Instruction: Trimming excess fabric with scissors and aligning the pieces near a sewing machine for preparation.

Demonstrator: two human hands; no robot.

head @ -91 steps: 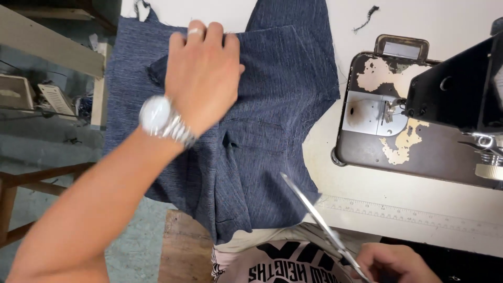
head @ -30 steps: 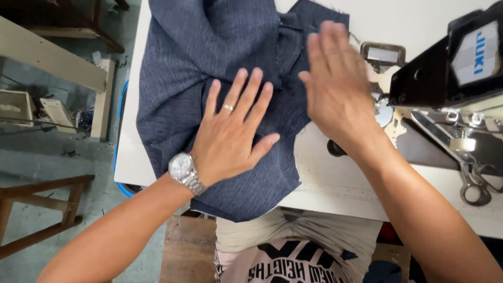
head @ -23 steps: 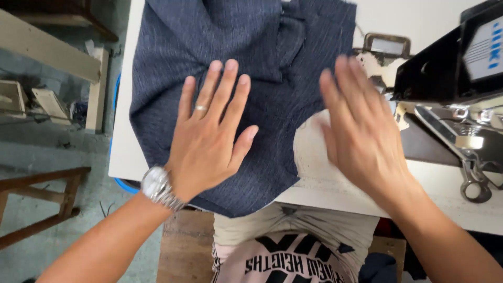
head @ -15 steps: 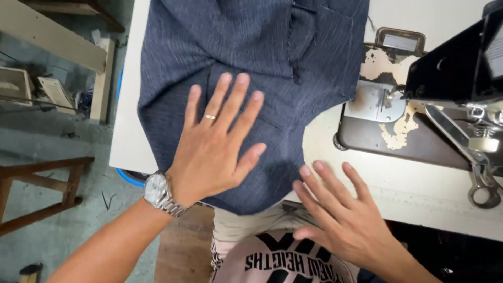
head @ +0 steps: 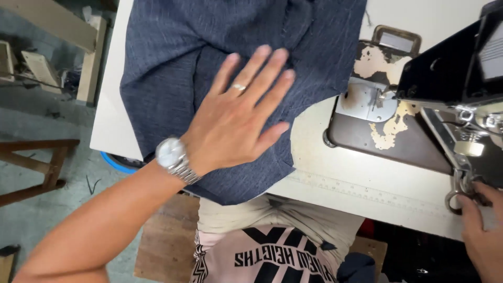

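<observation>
- Left hand (head: 236, 123): flat, fingers spread, pressing the dark blue fabric (head: 173, 68); nothing grasped.
- Right hand (head: 482, 230): at 4 o'clock, fingers on the scissors (head: 458, 183); grip state cannot be told.
- Fabric lies on the white table (head: 367, 183), at 9 o'clock from the sewing machine (head: 450, 78).
- Judged soft, light, limp; best taken at the near hem.

On my left hand (head: 230, 123) I see a thin silver ring (head: 239, 87) on the ring finger and a silver metal watch (head: 173, 156) with a pale round dial and link bracelet at the wrist. Both forearms are bare, without sleeves. My right hand (head: 482, 230) wears nothing. Below, a light shirt (head: 272, 251) with bold black lettering and beige trousers (head: 272, 212).
</observation>
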